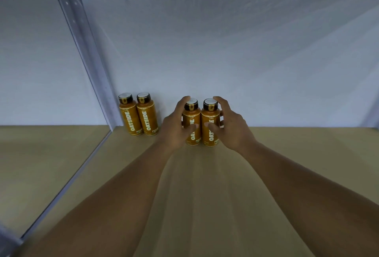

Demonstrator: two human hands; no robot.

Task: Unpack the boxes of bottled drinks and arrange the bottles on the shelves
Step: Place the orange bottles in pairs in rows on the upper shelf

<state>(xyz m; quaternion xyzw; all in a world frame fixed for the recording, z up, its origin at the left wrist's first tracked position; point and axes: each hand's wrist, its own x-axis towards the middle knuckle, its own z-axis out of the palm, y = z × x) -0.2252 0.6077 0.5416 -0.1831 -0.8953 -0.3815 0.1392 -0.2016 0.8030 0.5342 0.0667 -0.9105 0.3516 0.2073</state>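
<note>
- Two bare forearms (pixel 127 205) fill the bottom of the frame, reaching up and inward over a tan shelf board (pixel 205 185).
- Left hand (pixel 176 125): fingers curled round the third bottle (pixel 191 121), thumb across the front of its label, fingertips up by the cap.
- Right hand (pixel 229 125): same hold on the fourth bottle (pixel 210 113), thumb on the label, fingers wrapped round the far side.
- Both held bottles are upright at mid frame, side by side and touching or nearly so, close to the back wall (pixel 225 41). Cannot tell whether their bases are down on the board or just above it.
- First bottle (pixel 128 117) and second bottle (pixel 148 117) stand upright left of centre, touching each other, hard against the back, labels facing out.
- Progress, as I judge it: early. Four orange bottles make the row so far, running from the metal post (pixel 86 41) to mid frame. No box is in view, so how many are left cannot be told.
- What remains for this pair is probably letting go, perhaps after closing the gap.
- In the way: a gap separates the second and third bottles, and the left hand's knuckles sit in it. The slanting post stands just beside the first bottle, so the row can only grow toward the right of the frame.
</note>
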